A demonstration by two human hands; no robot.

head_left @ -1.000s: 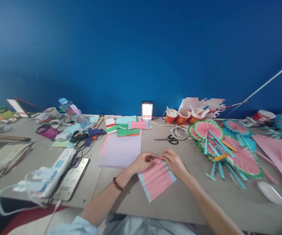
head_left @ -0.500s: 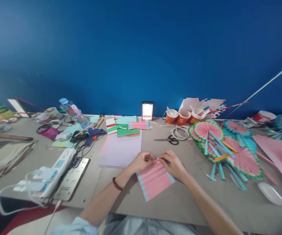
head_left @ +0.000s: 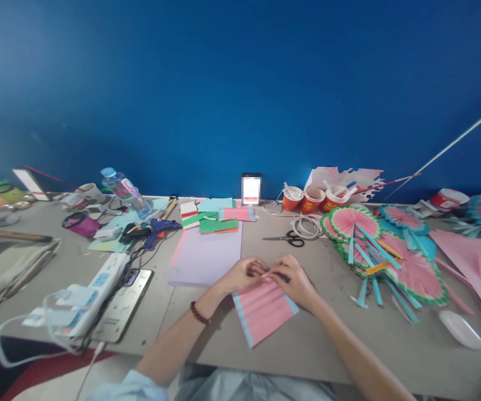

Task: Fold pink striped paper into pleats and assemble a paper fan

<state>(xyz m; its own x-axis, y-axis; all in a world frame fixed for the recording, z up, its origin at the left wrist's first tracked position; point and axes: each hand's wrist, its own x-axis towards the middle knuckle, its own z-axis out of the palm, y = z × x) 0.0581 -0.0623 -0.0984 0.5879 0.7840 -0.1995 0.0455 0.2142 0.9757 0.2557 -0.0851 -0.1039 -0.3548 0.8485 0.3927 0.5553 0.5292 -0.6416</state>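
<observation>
A pink paper sheet with light blue side strips (head_left: pixel 263 312) lies on the grey table (head_left: pixel 307 345) in front of me, creased in narrow pleats. My left hand (head_left: pixel 244 274) pinches its far edge from the left; a dark bead bracelet is on that wrist. My right hand (head_left: pixel 294 281) pinches the same far edge from the right. The fingertips of both hands meet over the folded top of the sheet.
A pale lilac sheet (head_left: pixel 207 256) lies just beyond my left hand. Scissors (head_left: pixel 288 238) and tape rolls (head_left: pixel 305 225) sit behind. Finished pink-green paper fans (head_left: pixel 374 250) lie to the right, a power strip (head_left: pixel 98 281) and phone (head_left: pixel 123 303) to the left, a glue gun (head_left: pixel 156 228) further back.
The pink sheet has been drawn slightly toward my hands and its near end has shifted left. Both hands stay at its far edge, fingers working the fold.
</observation>
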